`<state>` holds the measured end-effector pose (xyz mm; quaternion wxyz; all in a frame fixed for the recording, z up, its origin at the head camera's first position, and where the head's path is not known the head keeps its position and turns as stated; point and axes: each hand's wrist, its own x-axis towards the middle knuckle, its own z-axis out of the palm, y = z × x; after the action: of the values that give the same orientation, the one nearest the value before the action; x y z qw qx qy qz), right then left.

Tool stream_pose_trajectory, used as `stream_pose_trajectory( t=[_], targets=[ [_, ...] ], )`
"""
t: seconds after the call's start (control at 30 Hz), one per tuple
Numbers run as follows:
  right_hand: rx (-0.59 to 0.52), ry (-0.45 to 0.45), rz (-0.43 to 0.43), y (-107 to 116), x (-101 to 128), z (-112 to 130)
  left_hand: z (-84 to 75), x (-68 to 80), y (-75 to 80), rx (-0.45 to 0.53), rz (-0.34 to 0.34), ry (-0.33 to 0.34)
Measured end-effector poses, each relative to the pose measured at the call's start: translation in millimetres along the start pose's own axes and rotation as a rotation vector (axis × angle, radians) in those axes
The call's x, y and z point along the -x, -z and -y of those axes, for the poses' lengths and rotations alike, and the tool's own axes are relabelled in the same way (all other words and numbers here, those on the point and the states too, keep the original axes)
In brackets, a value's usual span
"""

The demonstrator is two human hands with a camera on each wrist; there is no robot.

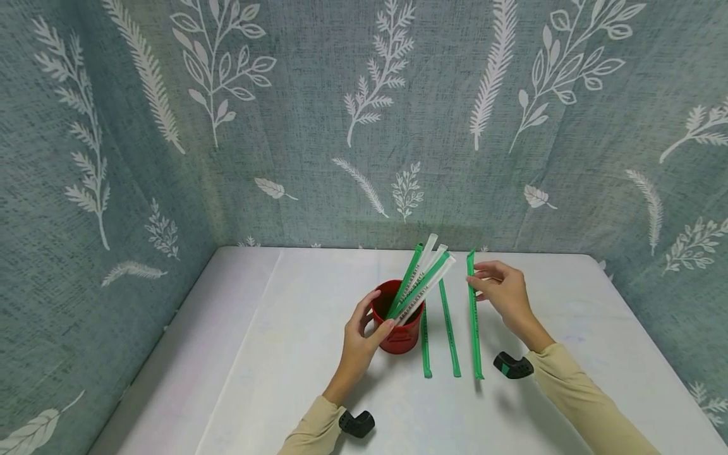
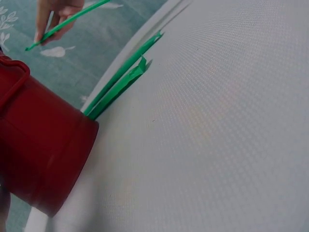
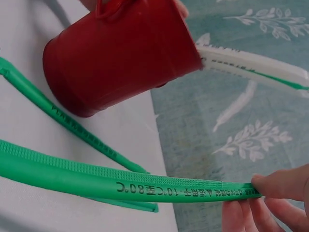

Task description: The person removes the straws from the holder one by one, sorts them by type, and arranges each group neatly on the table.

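Red metal, the small bucket (image 1: 399, 322) stands upright on the white bench (image 1: 273, 354), a little left of the middle of the head view, with the left hand (image 1: 364, 328) curled against its left wall, thumb at the rim and fingers round the side; that grip reads as a light steadying hold, and it would do well to stay low on the wall so the mouth remains free; a bundle of wrapped straws (image 1: 423, 278), green and white, leans out of the bucket toward the upper right, so any new one is best fed in along that same slant rather than across it; just right of the bucket two green wrapped straws (image 1: 449, 332) lie flat on the bench, side by side, their long axes running from the near edge toward the back wall; further right a third green wrapped straw (image 1: 473, 316) runs the same way, its near end down by the bench and its far end, pointing away toward the patterned backdrop (image 1: 364, 126), pinched between the thumb and fingertips of the right hand (image 1: 503, 292); the right wrist view shows the fingertips (image 3: 270, 186) closed on the very tip of the wrapper; a pinch that far out lets the long wrapper sag and swing, so I would judge it wiser to lift slowly, keep the free end trailing low, and swing the held end toward the bucket's mouth.
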<state>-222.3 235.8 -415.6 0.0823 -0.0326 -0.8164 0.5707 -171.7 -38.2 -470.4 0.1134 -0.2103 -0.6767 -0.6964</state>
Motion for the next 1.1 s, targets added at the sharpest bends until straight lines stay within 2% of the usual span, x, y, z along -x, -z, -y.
stream_pose_trajectory(
  t=[0.3, 0.7, 1.1],
  targets=[
    [-0.008, 0.007, 0.039, -1, -3, -15, 0.4, 1.3, -1.9, 0.010, -0.009, 0.025],
    [-0.014, -0.036, 0.042, -6, -12, -29, -0.5, -1.2, -3.7, 0.009, 0.008, 0.035],
    [0.096, -0.022, 0.025, -18, -21, -46, 1.3, -0.2, -2.5, 0.014, -0.011, 0.010]
  ],
)
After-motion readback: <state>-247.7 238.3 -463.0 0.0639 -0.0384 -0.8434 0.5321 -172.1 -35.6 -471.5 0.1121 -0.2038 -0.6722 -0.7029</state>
